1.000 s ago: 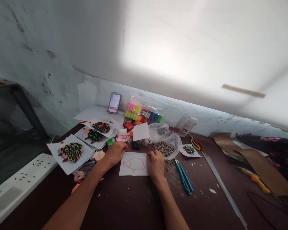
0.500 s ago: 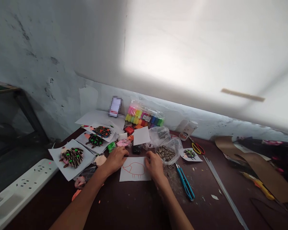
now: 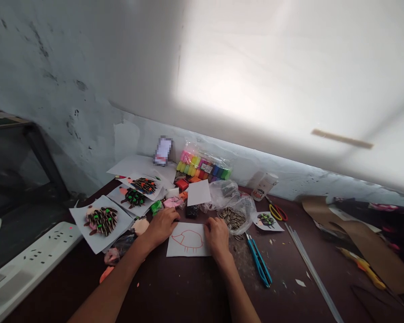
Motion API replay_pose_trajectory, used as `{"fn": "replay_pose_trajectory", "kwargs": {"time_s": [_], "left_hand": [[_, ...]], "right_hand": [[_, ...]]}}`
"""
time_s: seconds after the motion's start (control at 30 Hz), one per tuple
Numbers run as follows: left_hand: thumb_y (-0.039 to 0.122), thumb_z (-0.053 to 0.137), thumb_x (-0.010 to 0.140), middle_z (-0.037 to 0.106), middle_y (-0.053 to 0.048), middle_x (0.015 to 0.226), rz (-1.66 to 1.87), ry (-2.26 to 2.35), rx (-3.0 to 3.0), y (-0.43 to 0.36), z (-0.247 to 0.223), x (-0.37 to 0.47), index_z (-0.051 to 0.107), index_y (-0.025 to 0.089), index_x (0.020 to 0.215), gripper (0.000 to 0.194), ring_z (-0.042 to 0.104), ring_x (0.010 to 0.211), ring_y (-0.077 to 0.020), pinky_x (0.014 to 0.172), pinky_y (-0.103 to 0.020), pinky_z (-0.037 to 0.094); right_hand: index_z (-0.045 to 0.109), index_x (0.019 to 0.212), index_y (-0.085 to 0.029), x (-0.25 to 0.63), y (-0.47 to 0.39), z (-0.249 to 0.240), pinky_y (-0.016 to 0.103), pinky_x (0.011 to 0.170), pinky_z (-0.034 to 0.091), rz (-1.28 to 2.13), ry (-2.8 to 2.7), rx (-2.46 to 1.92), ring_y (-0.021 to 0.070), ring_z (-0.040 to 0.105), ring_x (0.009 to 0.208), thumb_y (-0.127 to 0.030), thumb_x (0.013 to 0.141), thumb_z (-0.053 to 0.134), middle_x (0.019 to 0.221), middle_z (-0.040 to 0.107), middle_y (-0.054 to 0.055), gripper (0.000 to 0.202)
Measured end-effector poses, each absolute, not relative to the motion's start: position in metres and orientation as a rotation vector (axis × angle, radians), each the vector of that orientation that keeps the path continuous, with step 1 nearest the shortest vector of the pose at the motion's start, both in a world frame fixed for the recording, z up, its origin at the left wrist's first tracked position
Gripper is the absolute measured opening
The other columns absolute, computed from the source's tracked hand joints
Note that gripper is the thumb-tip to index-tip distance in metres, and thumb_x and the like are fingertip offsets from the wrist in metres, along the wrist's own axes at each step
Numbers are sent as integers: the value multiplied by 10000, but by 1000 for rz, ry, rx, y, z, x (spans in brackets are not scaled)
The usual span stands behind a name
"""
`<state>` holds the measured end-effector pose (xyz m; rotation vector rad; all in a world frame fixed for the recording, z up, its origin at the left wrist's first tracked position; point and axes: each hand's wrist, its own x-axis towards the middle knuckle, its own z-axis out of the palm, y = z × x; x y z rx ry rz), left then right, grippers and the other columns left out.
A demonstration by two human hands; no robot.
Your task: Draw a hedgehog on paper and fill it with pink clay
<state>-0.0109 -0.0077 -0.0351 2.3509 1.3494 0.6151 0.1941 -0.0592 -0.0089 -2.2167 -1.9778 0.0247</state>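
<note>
A small white sheet of paper [image 3: 192, 251] lies on the dark table in front of me, with a hedgehog-like outline in orange-red on it. My left hand [image 3: 164, 224] is at its upper left corner, fingers bent and drawn together. Along the right edge, my right hand [image 3: 217, 234] has its curled fingers on the paper. Fingertips of both hands are partly hidden. Just beyond are a black packet [image 3: 192, 211] and a blank white card [image 3: 199, 193]. Sunflower seeds [image 3: 233, 218] fill a clear plastic bag by my right hand.
On the left, several paper sheets carry seed-covered hedgehogs [image 3: 103, 220] beside a white power strip [image 3: 33, 258]. Coloured clay packs [image 3: 204, 168] and a phone [image 3: 163, 150] stand against the wall. To the right are teal-handled scissors [image 3: 259, 262], red-yellow scissors [image 3: 278, 212], clear sticks [image 3: 311, 267] and a glue gun [image 3: 363, 267].
The view has shifted slightly. Both hands remain at the drawn sheet, which sits a touch lower and further left in the picture.
</note>
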Motion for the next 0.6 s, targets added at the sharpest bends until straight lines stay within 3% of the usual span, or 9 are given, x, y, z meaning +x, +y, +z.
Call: {"fn": "replay_pose_trajectory", "kwargs": {"time_s": [0.6], "left_hand": [[103, 477, 874, 691, -87, 957, 662, 1369, 2344, -13, -35, -10, 700, 168, 890, 234, 615, 971, -231, 887, -365, 460]], "right_hand": [[701, 904, -173, 193, -61, -9, 294, 798, 345, -42, -1939, -2271, 227, 595, 966, -164, 910, 565, 963, 708, 91, 137]]}}
